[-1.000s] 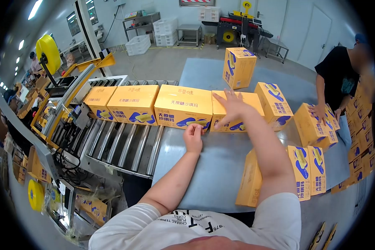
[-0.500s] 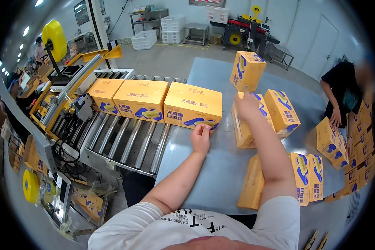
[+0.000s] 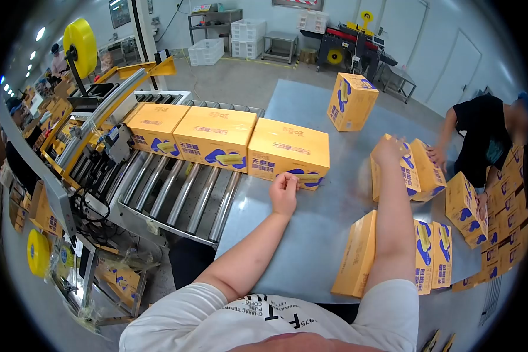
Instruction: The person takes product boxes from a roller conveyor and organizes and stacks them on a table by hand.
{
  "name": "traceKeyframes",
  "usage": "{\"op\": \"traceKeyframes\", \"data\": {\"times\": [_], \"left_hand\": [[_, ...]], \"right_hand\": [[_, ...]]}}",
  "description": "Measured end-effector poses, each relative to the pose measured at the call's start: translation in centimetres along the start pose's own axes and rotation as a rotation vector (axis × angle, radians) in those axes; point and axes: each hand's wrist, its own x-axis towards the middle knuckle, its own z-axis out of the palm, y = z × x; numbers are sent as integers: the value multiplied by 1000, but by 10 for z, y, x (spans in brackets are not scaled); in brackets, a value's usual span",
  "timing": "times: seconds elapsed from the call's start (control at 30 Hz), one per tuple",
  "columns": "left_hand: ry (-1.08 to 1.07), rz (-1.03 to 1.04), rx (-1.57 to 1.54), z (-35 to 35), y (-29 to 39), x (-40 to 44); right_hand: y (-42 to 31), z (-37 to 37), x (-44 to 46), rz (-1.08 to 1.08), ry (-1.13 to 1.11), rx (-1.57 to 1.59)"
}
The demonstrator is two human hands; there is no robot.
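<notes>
My left hand is closed, thumb and fingers pressed together, at the front face of the nearest yellow carton in a row. Whether anything is pinched there is hidden. Across the table, my right hand is over the top of an upright carton, its fingers partly blurred. Against that carton's right side stands a second upright carton, touched by a co-worker's hand. Below my right forearm, a carton stands with its plain side towards me, and two printed cartons stand beside it.
Two more cartons of the row rest on the roller conveyor, by a taping machine. One upright carton stands at the metal table's far end. At right, the co-worker has another hand at a tilted carton, near stacked cartons.
The row of cartons has slid right, off the rollers onto the table. My right hand and the two upright cartons by it have moved right. The co-worker's hand has reached the second one.
</notes>
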Motion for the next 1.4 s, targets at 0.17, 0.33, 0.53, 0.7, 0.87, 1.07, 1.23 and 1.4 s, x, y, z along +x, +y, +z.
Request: {"op": "traceKeyframes", "data": {"times": [0.17, 0.33, 0.53, 0.7, 0.87, 1.07, 1.23, 1.4], "left_hand": [[9, -14, 26, -1, 0, 1], [17, -10, 19, -2, -2, 2], [23, -33, 16, 1, 2, 0], [18, -32, 22, 0, 3, 0], [16, -24, 21, 0, 2, 0], [28, -20, 10, 2, 4, 0], [25, -37, 7, 2, 4, 0], [29, -21, 9, 1, 4, 0]], "right_hand": [[-18, -10, -12, -203, -86, 148], [-16, 14, 4, -223, -72, 326], [0, 16, 32, -162, -119, 757], [-34, -1, -15, -708, -121, 657], [-61, -23, -60, -886, -105, 330], [-64, -22, -63, -526, 287, 189], [-73, -62, -81, -276, 306, 215], [-72, -33, -56, -363, -119, 135]]}}
